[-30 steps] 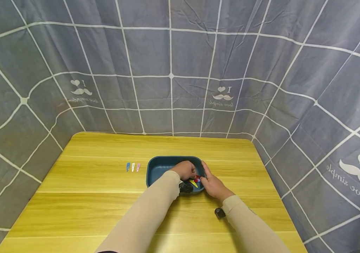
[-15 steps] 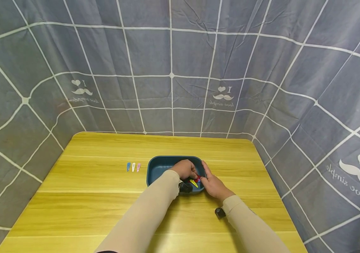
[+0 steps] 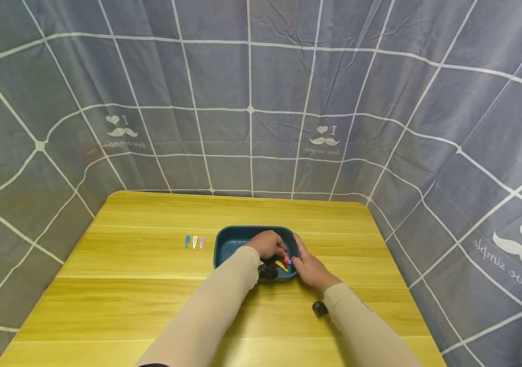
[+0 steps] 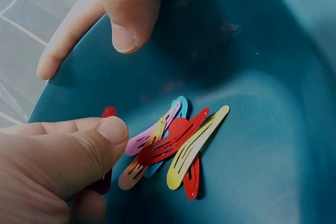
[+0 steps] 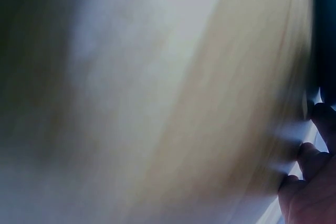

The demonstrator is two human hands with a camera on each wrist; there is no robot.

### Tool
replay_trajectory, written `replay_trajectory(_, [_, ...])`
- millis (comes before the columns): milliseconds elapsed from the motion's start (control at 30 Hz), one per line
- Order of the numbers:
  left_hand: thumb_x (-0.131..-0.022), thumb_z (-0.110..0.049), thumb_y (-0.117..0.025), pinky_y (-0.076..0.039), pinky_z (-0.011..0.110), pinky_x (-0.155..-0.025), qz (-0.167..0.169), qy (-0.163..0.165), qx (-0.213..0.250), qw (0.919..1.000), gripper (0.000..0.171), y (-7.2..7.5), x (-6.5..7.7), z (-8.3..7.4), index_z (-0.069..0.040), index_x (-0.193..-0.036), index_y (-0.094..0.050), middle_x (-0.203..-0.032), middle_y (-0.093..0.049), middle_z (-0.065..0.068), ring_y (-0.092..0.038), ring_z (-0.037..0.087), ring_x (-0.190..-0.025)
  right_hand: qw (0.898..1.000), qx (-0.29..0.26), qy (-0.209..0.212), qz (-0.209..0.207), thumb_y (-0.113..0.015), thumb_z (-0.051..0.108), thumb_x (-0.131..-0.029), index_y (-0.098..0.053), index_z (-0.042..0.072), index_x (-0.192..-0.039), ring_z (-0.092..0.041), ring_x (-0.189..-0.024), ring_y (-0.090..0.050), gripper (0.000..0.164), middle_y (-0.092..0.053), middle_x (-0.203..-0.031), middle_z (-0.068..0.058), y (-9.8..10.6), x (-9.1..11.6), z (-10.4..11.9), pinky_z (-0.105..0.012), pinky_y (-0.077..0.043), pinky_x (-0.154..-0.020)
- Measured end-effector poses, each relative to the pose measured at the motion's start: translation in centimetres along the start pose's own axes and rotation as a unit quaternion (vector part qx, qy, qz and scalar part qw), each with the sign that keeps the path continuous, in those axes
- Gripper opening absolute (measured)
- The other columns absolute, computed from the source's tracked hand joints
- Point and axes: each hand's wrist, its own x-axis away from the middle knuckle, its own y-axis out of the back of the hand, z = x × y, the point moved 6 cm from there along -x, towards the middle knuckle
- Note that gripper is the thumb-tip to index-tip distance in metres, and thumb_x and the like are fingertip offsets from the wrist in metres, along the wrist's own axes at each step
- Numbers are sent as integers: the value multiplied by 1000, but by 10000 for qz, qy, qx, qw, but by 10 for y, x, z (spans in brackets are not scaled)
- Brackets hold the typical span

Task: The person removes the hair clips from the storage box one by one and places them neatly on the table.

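Observation:
My left hand reaches inside a dark blue plastic box. In the left wrist view, its thumb and fingers pinch a dark red snap hair clip, mostly covered by them. Beside these fingertips lies a loose pile of snap clips: a yellow clip, a red clip, a pink clip, a peach clip and a blue clip partly hidden beneath. My right hand holds the box's right end, thumb inside the wall and fingers outside.
Left of the box, a blue clip, a white clip and a pink clip lie in a row on the wooden table. A grey checked curtain stands behind the table and along its sides.
The left fingers have shifted slightly among the clips, and the pile beneath them has moved a little. My right hand keeps its place on the box.

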Motion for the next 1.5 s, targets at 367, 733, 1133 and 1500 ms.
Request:
replay_trajectory(367, [-101,-23,-72,-57,35,-98,-173,-145,47,9997,14,14,9,1,-21,-107,-85,-95,-80,-11,-71,9,-96,10000,56,-3,8,-41,34,-110,-3,30,-171,-48,-138,-56,72,-47,-160,-25,-1,-1,-2,-65,-40,-118])
replay_trajectory(733, [-104,-27,-68,-59,34,-82,-346,-216,636,9971,22,35,23,9,-17,-118,-82,-110,-78,-1,-67,15,-87,9999,52,105,-18,-40,34,-110,-1,33,-171,-49,-138,-56,72,-47,-160,-24,-1,-3,-5,-65,-39,-118])
replay_trajectory(1133, [-109,-25,-60,-59,37,-85,-528,-661,1049,9909,28,56,46,9,-9,-125,-77,-111,-78,10,-72,25,-94,10000,-64,-53,-21,-43,35,-110,-3,35,-171,-50,-143,-50,73,-43,-164,-23,-2,-4,-5,-67,-35,-121])
replay_trajectory(1500, [-106,-17,-60,-58,39,-99,-942,-423,1100,9885,31,75,66,22,-8,-133,-73,-122,-77,4,-71,17,-110,10000,-40,5,-54,-43,34,-109,-6,32,-171,-49,-142,-52,72,-47,-161,-24,-2,-2,-3,-66,-36,-120])
